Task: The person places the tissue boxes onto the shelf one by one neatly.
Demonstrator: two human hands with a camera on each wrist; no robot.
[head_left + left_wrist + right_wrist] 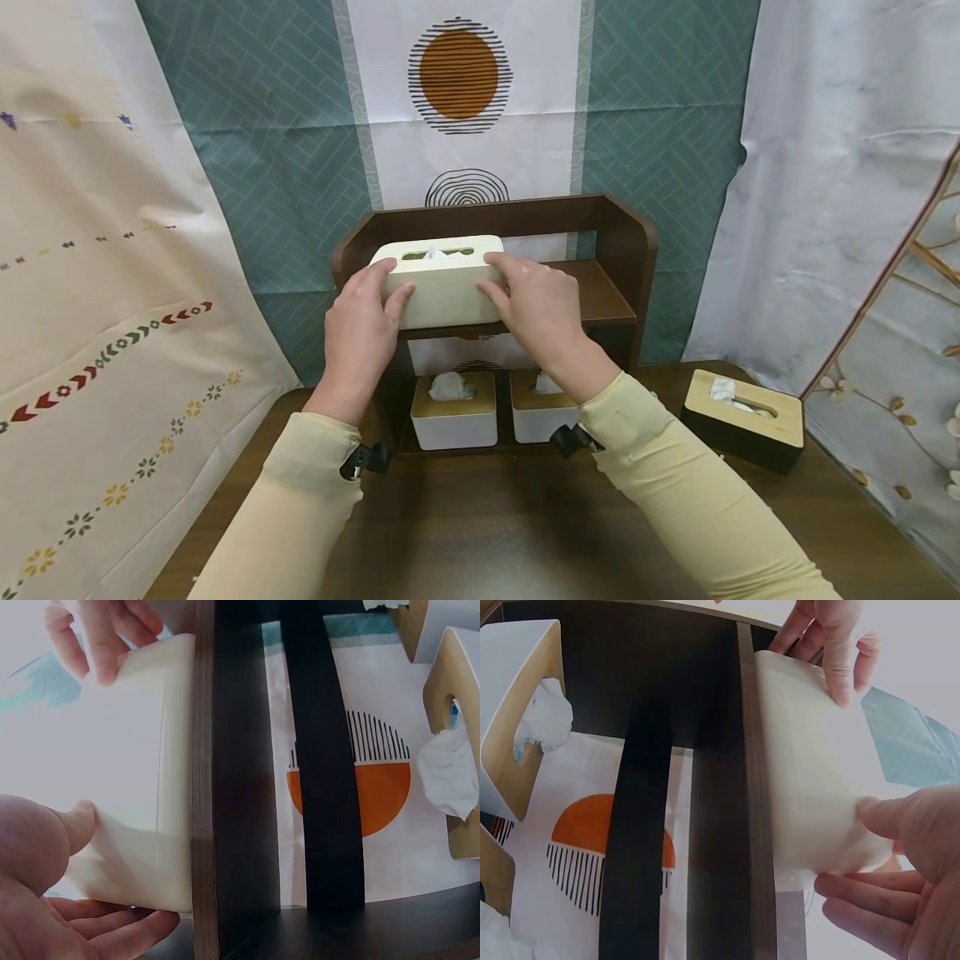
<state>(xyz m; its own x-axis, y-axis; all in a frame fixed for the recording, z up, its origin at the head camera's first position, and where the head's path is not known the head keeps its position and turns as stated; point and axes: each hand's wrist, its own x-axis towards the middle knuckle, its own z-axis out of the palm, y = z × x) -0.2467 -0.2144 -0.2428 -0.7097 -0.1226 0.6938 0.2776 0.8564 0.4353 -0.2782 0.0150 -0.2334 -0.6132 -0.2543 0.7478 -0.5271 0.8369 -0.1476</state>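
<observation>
A cream tissue box (450, 292) with an oval slot and a bit of white tissue sits at the left part of the upper shelf (592, 287) of a dark brown rack. My left hand (362, 325) grips its left end, thumb on the front face and fingers around the side. At the opposite end my right hand (543, 308) holds it the same way. Seen from the left wrist, the box (127, 772) has its lower edge right at the shelf board (204, 787). The right wrist view shows the box (817, 765) between both hands.
Two white tissue boxes with wooden lids, a left one (455, 429) and a right one (534, 423), stand in the rack's lower level. On the table (480, 533) to the right lies a black tissue box with a wooden lid (746, 408). Curtains (660, 108) hang behind and at both sides.
</observation>
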